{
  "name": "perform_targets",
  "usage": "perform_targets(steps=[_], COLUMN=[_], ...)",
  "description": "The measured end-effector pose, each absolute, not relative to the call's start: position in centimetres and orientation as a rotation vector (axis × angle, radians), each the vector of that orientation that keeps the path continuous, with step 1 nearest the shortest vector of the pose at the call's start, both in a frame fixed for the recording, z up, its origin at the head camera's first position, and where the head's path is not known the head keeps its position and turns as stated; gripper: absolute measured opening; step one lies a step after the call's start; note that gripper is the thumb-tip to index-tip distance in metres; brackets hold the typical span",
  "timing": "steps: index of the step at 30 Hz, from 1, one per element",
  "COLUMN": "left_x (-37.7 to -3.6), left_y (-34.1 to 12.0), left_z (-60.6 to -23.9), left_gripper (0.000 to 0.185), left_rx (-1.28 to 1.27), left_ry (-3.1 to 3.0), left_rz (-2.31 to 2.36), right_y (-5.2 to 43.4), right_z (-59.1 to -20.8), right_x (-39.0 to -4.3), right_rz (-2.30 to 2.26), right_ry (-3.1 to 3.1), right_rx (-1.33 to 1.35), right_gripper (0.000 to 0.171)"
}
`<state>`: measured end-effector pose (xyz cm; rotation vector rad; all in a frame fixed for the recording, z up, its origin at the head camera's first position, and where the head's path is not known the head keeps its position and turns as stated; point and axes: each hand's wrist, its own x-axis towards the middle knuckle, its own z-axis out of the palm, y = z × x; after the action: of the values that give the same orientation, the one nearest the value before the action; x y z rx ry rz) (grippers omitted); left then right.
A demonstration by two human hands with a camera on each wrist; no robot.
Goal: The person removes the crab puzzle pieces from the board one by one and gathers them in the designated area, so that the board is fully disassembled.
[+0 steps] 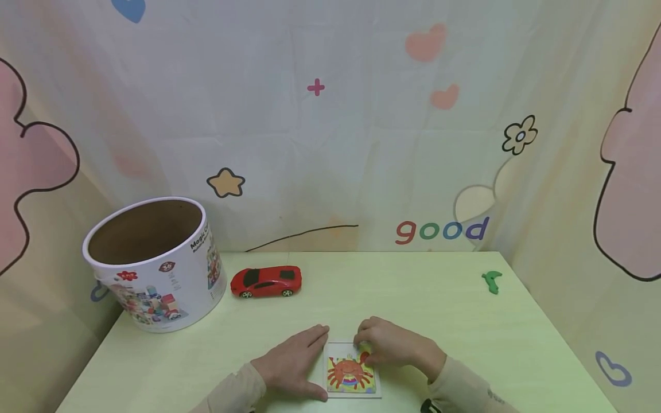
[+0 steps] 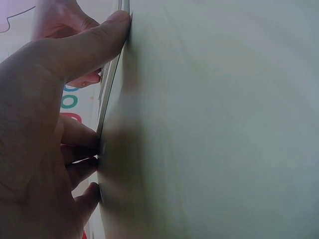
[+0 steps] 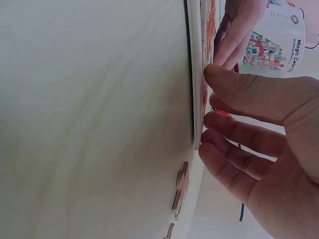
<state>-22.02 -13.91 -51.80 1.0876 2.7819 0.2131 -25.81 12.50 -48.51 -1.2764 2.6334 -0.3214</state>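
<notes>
- 1 crab puzzle (image 1: 351,377) is sitting in a pale board (image 1: 338,349), which is lying flat near the front edge of the table (image 1: 382,287).
- Yellow is filling the ground around the red crab, while the board's upper left part is showing bare.
- The left hand (image 1: 291,364) is resting on the table along the board's left side; its fingers are lying nearly straight and close together at the upper corner, and its thumb is spreading away to the lower corner. In the left wrist view, thumb and fingers are touching the board's edge.
- The right hand (image 1: 389,342) is reaching over the board's upper right corner; its bent fingers and thumb are pinching a yellow piece (image 1: 365,347) there, partly hidden by the hand.
- A red car (image 1: 265,281) is standing farther back on the table, left of the board.
- A white bucket (image 1: 170,292) is standing just beside the car, its open top facing up.
- A small green thing (image 1: 493,281) is lying well apart, near the table's right edge.
- Behind the table, a pale cloth (image 1: 330,143) is hanging, showing hearts, a star and the word "good".
</notes>
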Motion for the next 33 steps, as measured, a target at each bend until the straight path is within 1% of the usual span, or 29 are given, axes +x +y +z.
perform_targets(steps=[9, 24, 33], left_x=[-21.88, -21.83, -21.91], left_y=[-13.87, -13.88, -13.94], left_z=[-51.57, -51.58, -51.61], left_gripper=[0.113, 0.113, 0.114], left_rx=[1.075, 1.065, 1.098], left_ry=[2.775, 2.769, 2.785], left_rz=[0.226, 0.249, 0.246], right_y=[12.2, 12.04, 11.84], right_z=[-48.24, -48.83, -48.5], right_x=[-25.48, -25.6, -25.3], right_rz=[-0.306, -0.281, -0.316], right_ry=[2.626, 2.653, 2.667], right_rx=[-1.25, -1.251, -1.214], right_gripper=[0.026, 0.025, 0.025])
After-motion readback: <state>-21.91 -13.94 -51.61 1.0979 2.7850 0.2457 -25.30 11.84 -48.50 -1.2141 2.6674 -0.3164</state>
